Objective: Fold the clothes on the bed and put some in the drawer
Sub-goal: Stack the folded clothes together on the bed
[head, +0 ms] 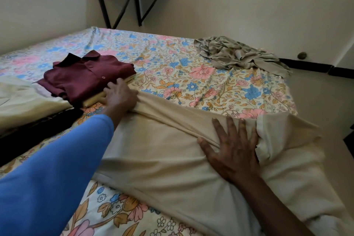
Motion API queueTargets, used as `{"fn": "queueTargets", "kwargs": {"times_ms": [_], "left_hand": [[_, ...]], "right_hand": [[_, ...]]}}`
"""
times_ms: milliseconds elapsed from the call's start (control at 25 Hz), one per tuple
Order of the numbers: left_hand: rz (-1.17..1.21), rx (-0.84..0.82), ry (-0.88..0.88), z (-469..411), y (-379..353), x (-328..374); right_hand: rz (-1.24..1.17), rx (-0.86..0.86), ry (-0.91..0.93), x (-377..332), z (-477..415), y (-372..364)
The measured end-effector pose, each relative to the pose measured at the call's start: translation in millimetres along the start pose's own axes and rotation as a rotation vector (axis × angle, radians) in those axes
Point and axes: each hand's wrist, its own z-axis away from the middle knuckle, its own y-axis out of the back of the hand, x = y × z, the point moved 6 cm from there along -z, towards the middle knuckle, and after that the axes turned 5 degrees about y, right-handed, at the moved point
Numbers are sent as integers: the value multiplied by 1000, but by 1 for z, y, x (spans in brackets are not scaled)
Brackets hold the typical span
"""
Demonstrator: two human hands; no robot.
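Cream cloth is spread on the bed; looks soft, light and floppy, so it's best taken at the folded edge. Right hand is laid flat, fingers spread; left hand covers the fold's end, grip can't be told.

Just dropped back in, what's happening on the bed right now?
A person is folding a cream garment on the floral bed. The right hand presses flat on it with fingers spread. The left hand sits at the fold's far end, grip unclear. A folded maroon shirt tops a small pile beside that hand, and a crumpled grey garment lies at the far corner.
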Motion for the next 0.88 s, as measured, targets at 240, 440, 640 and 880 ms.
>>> {"fn": "queueTargets", "kwargs": {"times_ms": [240, 440, 640, 880], "left_hand": [[103, -122, -692, 193, -25, 79], [-75, -146, -761, 233, -57, 83], [-25, 7, -840, 243, -51, 86], [73, 153, -1294, 269, -46, 96]], "right_hand": [[4, 127, -27, 7, 1, 23], [428, -83, -333, 111, 27, 102], [-23, 44, -536, 182, 76, 127], [-592, 143, -720, 230, 23, 70]]}}
